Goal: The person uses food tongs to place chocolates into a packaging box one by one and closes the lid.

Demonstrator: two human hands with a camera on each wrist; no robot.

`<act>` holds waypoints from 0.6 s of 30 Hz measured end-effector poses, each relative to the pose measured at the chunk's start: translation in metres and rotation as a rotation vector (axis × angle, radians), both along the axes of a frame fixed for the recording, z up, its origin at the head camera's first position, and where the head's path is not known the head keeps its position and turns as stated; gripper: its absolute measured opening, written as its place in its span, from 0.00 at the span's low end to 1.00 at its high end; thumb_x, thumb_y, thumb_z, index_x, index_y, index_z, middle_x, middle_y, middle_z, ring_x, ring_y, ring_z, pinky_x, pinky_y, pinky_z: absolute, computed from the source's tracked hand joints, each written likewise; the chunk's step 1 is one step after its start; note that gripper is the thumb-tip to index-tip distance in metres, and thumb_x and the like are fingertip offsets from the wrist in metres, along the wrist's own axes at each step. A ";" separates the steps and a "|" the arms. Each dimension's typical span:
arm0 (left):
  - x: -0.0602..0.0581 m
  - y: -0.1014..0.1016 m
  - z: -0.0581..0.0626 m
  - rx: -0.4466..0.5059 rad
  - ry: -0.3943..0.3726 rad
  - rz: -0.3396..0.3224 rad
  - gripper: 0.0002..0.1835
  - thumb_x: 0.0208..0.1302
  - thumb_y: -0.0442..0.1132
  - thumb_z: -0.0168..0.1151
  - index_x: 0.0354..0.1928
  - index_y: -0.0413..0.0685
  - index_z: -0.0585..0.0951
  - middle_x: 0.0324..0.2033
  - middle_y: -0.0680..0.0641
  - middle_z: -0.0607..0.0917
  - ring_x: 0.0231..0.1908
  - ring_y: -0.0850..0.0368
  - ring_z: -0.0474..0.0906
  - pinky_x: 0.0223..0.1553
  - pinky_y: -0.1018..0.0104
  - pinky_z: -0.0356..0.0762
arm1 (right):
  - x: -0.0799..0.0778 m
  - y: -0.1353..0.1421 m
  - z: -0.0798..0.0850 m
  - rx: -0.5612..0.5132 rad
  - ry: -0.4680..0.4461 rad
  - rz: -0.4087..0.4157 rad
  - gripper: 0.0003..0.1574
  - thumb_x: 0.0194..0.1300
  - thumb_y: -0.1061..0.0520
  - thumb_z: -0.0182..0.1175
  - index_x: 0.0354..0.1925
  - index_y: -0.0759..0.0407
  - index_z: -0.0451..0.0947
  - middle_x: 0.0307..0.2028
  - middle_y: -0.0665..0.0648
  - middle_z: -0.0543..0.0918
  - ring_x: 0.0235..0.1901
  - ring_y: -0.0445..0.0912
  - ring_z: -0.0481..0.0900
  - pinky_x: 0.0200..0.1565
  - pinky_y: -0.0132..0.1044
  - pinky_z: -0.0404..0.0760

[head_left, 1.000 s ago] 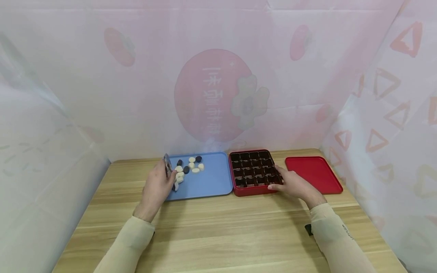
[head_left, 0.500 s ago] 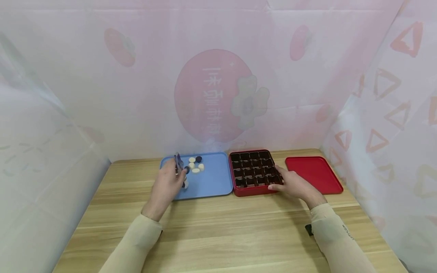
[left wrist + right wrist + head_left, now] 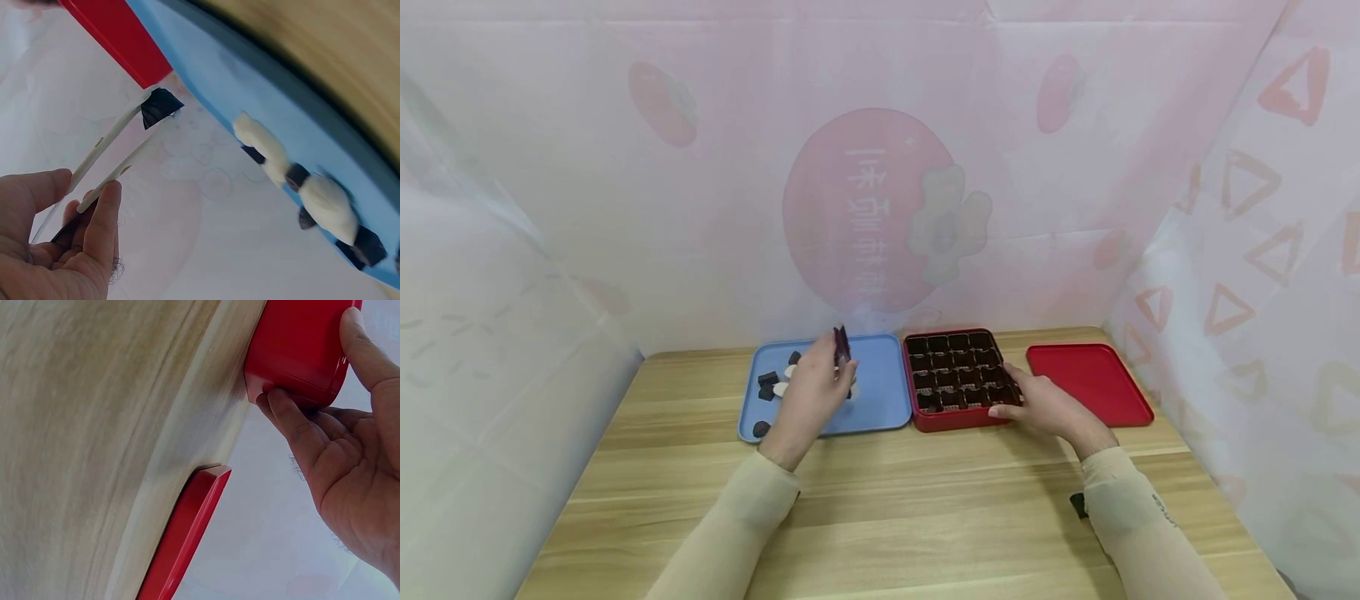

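My left hand [image 3: 816, 383] is over the blue tray [image 3: 880, 392], pinching a pair of tongs [image 3: 107, 142] between thumb and fingers. In the left wrist view, a dark chocolate piece [image 3: 160, 107] sits between the tong tips, raised off the tray. White pieces [image 3: 328, 206] and dark pieces [image 3: 767, 379] lie along the tray's left part, some hidden behind the hand in the head view. My right hand [image 3: 1047, 404] grips the near right corner of a red box [image 3: 955, 422], thumb at the front rim and fingers along the side. A dark brown compartment insert [image 3: 951, 379] fills the box.
Right of the box lies a flat red lid [image 3: 1090, 383], partly behind my right hand. Tray, box and lid line the back of a wooden table [image 3: 910, 517]. A pink printed sheet [image 3: 715, 225] hangs behind them, with more sheeting at both sides.
My left hand has moved right with the tongs, across the tray toward the box, uncovering dark pieces at the tray's left. My right hand and the box stay put.
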State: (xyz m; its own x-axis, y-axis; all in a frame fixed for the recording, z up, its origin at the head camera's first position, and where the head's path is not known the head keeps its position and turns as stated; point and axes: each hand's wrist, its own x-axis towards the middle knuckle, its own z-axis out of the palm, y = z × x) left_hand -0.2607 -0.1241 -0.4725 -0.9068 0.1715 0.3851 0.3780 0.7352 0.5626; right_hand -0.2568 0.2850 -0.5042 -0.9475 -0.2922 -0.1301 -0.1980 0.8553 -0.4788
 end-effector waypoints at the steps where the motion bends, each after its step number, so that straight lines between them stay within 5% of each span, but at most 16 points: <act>1: -0.001 0.005 0.002 0.001 0.000 -0.005 0.10 0.86 0.37 0.72 0.56 0.40 0.81 0.49 0.40 0.89 0.50 0.43 0.92 0.50 0.53 1.00 | 0.000 0.000 0.000 -0.001 -0.001 0.001 0.68 0.80 0.36 0.77 0.92 0.72 0.55 0.80 0.82 0.77 0.77 0.74 0.83 0.80 0.75 0.81; 18: -0.010 0.073 0.018 0.043 -0.004 -0.101 0.12 0.89 0.42 0.69 0.61 0.41 0.82 0.47 0.44 0.88 0.37 0.55 0.84 0.32 0.66 0.89 | -0.002 0.002 -0.002 -0.003 0.012 0.010 0.67 0.80 0.37 0.77 0.92 0.72 0.56 0.77 0.81 0.81 0.73 0.71 0.87 0.79 0.74 0.82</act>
State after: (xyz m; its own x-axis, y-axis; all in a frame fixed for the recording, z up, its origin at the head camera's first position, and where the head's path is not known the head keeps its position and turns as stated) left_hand -0.2708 -0.0513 -0.4541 -0.8872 0.2458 0.3905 0.4468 0.6688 0.5942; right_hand -0.2587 0.2866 -0.5058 -0.9461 -0.3017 -0.1179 -0.2118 0.8517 -0.4793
